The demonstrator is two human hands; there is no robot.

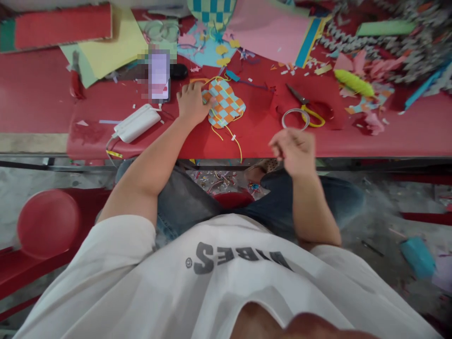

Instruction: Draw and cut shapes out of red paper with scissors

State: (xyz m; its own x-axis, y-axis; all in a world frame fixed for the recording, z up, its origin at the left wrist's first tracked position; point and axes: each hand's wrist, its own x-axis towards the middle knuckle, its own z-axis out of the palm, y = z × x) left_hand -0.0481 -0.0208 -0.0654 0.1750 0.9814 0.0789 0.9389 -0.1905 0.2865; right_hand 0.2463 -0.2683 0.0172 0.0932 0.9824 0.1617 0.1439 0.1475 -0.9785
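Note:
A woven paper piece (226,106) in orange and light blue checks lies on the red table, with rounded lobes. Yellow string (237,137) trails from it toward the table's front edge. My left hand (194,102) is closed at its left edge, thumb over the paper. My right hand (296,148) is raised near the table's front edge, fingers curled into a pinch and slightly blurred; whatever is between them, if anything, I cannot make out. Just beyond it lie a roll of tape (295,111) and scissors (312,115) with yellow and dark handles.
A phone (159,77) is cabled to a white power bank (137,123) on the left. Yellow paper (109,44), pink paper (268,28) and another checked piece (212,12) lie farther back. Yellow-green string (353,82) and grey garland (429,40) fill the right. A red stool (48,223) stands lower left.

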